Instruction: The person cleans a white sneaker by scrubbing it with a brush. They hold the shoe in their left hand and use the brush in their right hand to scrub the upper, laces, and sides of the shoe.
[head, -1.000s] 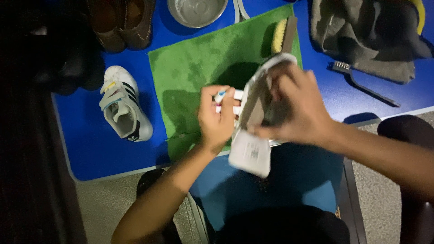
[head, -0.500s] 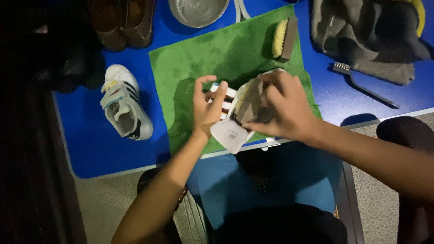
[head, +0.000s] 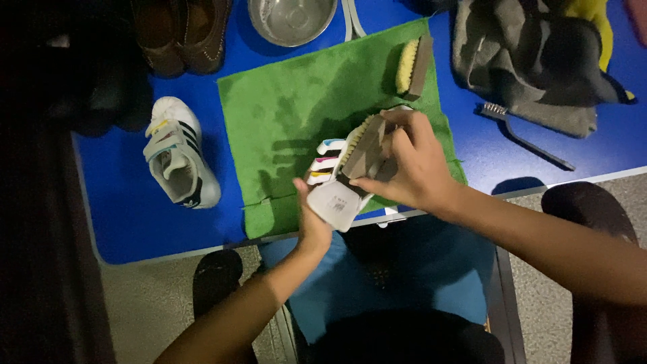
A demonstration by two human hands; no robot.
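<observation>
1. Blue table (head: pixel 121 222) under dim light, with a green cloth (head: pixel 303 114) spread across its middle and grey floor below the near edge.
2. My left hand (head: pixel 313 222) cups a small white sneaker (head: pixel 333 195) from underneath at its near end, fingers curled around it; the shoe sits over the cloth's near edge, its coloured straps facing left.
3. My right hand (head: pixel 411 165) is clenched around a wooden scrub brush (head: pixel 364 145), bristles pressed against the sneaker's upper side.
4. The matching white sneaker (head: pixel 178 162) lies on the table left of the cloth, well apart from my hands.
5. A second brush (head: pixel 412 66) rests on the cloth's far right corner.
6. A metal bowl (head: pixel 291 19), brown shoes (head: pixel 178 34), a grey rag (head: pixel 526 61) and a thin wire brush (head: pixel 526 138) sit further out.
</observation>
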